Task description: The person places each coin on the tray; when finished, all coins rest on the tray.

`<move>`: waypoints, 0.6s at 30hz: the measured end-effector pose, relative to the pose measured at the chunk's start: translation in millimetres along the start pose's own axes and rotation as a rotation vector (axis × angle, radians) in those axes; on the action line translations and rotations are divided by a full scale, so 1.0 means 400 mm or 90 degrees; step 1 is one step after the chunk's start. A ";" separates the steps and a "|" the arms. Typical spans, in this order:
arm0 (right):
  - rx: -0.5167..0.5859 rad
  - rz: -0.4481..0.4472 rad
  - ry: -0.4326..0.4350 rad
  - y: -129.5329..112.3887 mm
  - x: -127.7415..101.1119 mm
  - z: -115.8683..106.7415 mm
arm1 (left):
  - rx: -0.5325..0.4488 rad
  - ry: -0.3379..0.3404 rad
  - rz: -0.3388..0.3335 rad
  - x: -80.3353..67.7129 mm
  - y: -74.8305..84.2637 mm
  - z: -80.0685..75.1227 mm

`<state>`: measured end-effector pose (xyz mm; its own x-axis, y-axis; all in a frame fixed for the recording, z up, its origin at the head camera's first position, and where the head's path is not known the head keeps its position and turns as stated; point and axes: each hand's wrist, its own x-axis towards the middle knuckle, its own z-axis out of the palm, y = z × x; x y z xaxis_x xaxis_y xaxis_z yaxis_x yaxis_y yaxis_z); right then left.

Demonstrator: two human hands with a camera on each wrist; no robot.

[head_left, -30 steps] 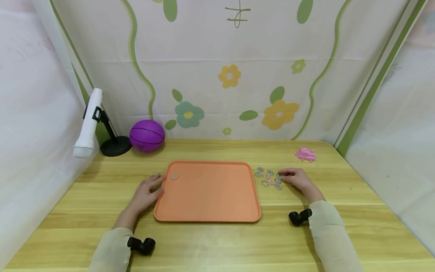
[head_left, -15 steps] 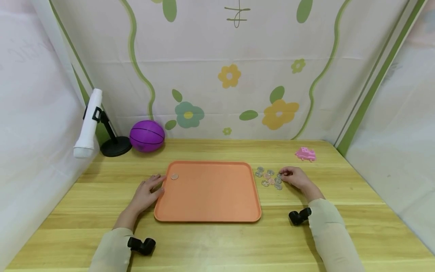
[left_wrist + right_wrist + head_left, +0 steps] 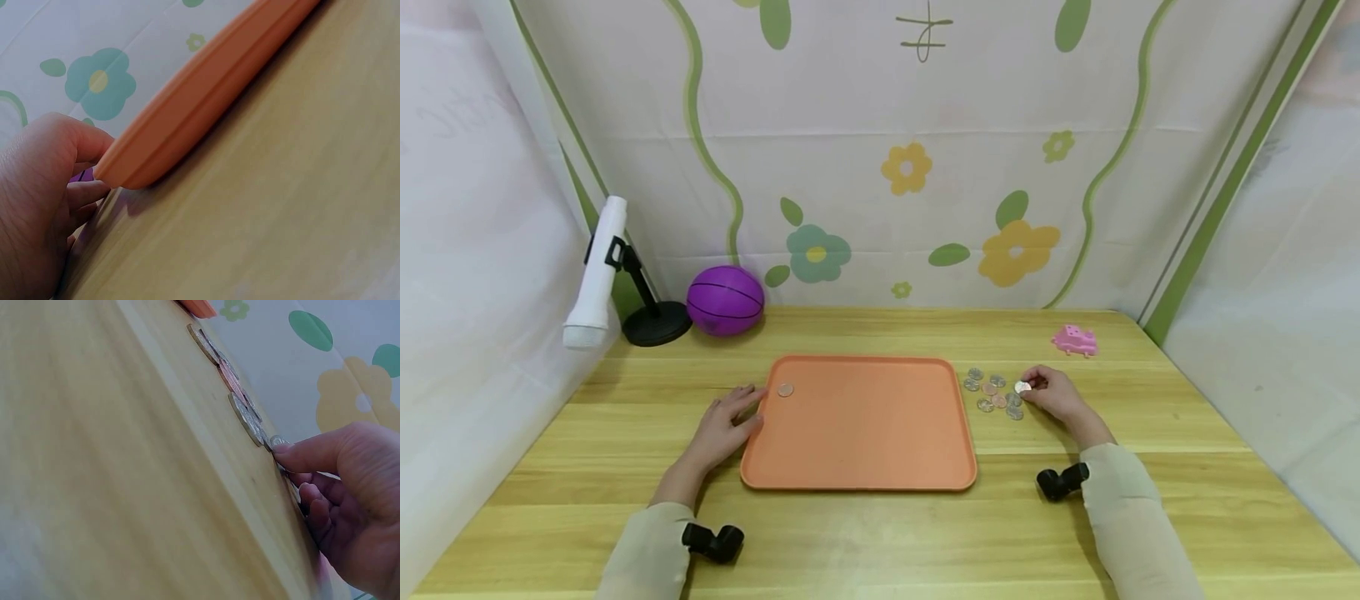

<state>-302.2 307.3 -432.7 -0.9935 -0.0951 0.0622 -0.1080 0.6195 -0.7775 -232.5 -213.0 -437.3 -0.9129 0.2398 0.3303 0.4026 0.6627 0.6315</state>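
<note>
Between right-hand fingers (image 3: 1036, 384), a coin (image 3: 1022, 387)

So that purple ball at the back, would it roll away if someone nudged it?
Probably: the purple ball is round and rests free on the flat table, so a nudge should roll it. The lamp base beside it might stop it leftward. It looks light, likely rubbery.

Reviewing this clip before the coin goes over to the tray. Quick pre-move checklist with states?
1. Coin pinched in right hand: ok, lifted at the fingertips.
2. Only one coin picked: cannot tell.
3. Left hand steadies tray: ok, touching its left rim.
4. Landing space in tray: ok, only one coin on tray.
5. Remaining pile lies flat on the table: ok.
</note>
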 end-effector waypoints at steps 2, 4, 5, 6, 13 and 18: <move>0.009 -0.008 0.006 -0.002 -0.003 0.000 | 0.000 -0.002 -0.002 -0.001 0.002 -0.001; 0.017 -0.015 0.009 -0.002 -0.003 -0.001 | 0.001 -0.004 -0.002 -0.001 0.003 -0.001; 0.022 -0.015 0.009 -0.002 -0.003 -0.002 | 0.000 -0.005 -0.002 -0.001 0.003 -0.002; 0.026 -0.014 0.007 -0.002 -0.003 -0.004 | 0.000 -0.005 -0.002 -0.001 0.003 -0.002; 0.100 0.039 -0.025 0.004 0.001 -0.025 | -0.001 -0.013 -0.008 0.002 0.000 -0.001; 0.144 0.069 -0.046 -0.006 0.001 -0.036 | -0.005 -0.019 -0.014 0.001 -0.002 -0.001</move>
<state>-303.1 317.1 -421.8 -0.9928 -0.0981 -0.0683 0.0182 0.4403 -0.8977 -233.1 -213.8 -437.7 -0.9231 0.2462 0.2954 0.3828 0.6623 0.6441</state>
